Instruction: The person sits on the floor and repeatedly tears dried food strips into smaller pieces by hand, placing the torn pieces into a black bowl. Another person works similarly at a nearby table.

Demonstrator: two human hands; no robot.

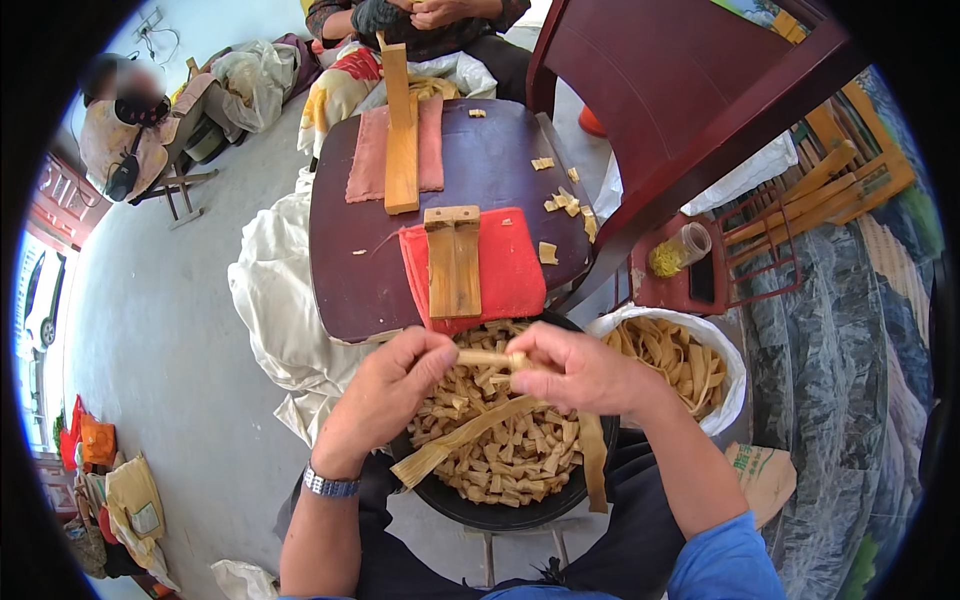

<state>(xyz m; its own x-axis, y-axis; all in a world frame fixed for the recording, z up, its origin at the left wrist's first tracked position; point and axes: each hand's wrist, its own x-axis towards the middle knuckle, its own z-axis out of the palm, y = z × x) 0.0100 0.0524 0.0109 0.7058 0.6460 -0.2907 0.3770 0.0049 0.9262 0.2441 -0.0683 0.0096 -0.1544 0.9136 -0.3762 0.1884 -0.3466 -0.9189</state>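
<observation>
My left hand (400, 380) is closed around one end of a tan, rolled-up strip (482, 357). At the strip's other end, my right hand (575, 368) pinches it between thumb and fingers, where a small lump shows. Below them a black round basin (505, 517) holds many short, knotted-looking tan pieces (520, 465). Across these pieces lies a flat, loose tan strip (450, 444), running from under my right hand toward the lower left. Another strip (594, 460) hangs over the basin's right side. Just beyond my hands, a notched wooden block (455, 272) rests on a folded red cloth (515, 262).
A dark red chair seat (340, 265) carries the cloth, a long wooden bar (401, 150) and scattered scraps (565, 200). Right of the basin stands a white sack (735, 385) of tan strips. Beyond it are a jar (692, 240) and a phone (703, 280). A person (430, 25) sits opposite.
</observation>
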